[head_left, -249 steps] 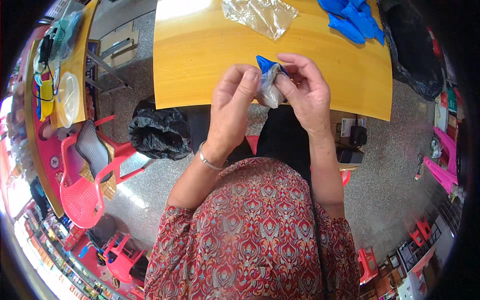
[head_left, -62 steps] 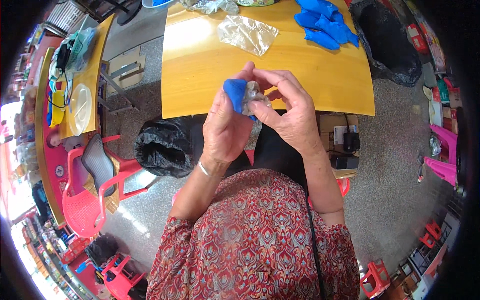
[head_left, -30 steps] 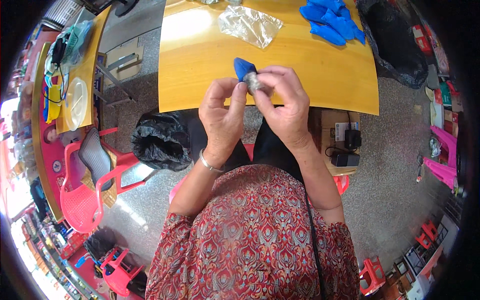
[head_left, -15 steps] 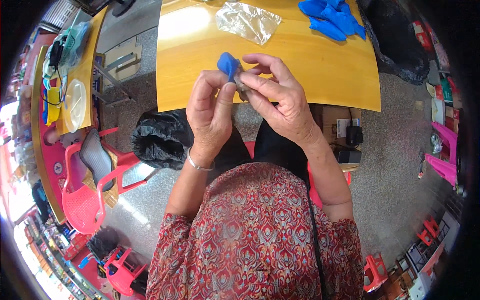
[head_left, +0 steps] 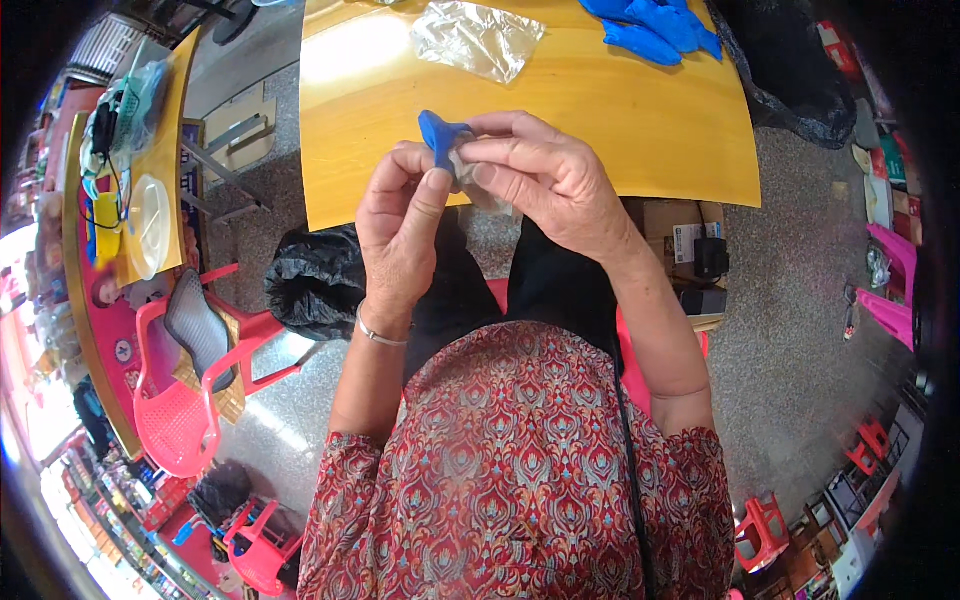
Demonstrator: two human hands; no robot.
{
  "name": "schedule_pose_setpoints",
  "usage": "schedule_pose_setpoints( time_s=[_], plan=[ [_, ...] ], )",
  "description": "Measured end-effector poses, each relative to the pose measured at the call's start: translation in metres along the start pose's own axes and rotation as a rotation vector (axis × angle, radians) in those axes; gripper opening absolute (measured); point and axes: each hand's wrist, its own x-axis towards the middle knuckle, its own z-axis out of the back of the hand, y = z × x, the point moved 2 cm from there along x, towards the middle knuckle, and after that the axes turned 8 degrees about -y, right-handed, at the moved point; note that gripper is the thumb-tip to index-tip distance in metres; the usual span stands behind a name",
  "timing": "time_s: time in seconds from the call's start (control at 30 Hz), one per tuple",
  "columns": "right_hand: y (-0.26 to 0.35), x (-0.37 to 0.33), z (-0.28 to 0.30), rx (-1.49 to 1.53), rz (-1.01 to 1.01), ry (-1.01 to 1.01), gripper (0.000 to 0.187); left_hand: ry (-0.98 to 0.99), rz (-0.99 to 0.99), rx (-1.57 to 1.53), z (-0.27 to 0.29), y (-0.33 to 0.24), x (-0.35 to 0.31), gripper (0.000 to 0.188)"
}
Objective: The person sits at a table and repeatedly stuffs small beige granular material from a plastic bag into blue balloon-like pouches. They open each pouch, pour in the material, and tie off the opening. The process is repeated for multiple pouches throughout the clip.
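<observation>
Filling top ctr: yellow bench (head_left: 640, 140), w/ L hand (head_left: 400, 215) & R hand (head_left: 560, 185) at its near edge, small blue piece (head_left: 437, 135) btwn them.

Pink chair (head_left: 175, 430) off to L, well apart from bench. Lg blk bag (head_left: 790, 80) just beside bench's R edge; crumpled blk bag (head_left: 318, 285) near its close L corner. Hands raised, close tog. Blue pile (head_left: 655, 28) on bench, far R part; wrinkled clear plastic (head_left: 478, 40) lies L of it, apart. Thin silvery bracelet (head_left: 380, 338) on L wrist. L thumb & index fingers pinching lower end of blue piece, top sticking up, tilted L. R thumb & fingers pinching greyish see-thru wad (head_left: 487, 195) on R side of blue piece; whether the two are joined, can't tell, fingers hide it.
</observation>
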Motion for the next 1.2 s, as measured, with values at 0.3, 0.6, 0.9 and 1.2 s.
schedule_pose_setpoints(
  time_s=[0.3, 0.6, 0.9, 1.2],
  plan=[
    [0.011, -0.002, -0.010, -0.275, 0.012, -0.224, 0.018, 0.018, -0.666, 0.755, -0.005, 0.000, -0.001, 0.020],
    [0.003, -0.004, -0.006, -0.383, -0.019, -0.216, 0.033, 0.054, -0.695, 0.847, -0.005, 0.017, -0.014, 0.023],
    [-0.015, -0.005, 0.003, 0.116, -0.467, -0.160, 0.026, 0.078, -0.713, 0.819, -0.012, 0.013, -0.007, 0.020],
    [-0.024, -0.010, -0.001, 0.246, -0.473, -0.243, 0.028, 0.040, 0.130, 0.028, -0.004, 0.041, 0.001, 0.032]
  ],
)
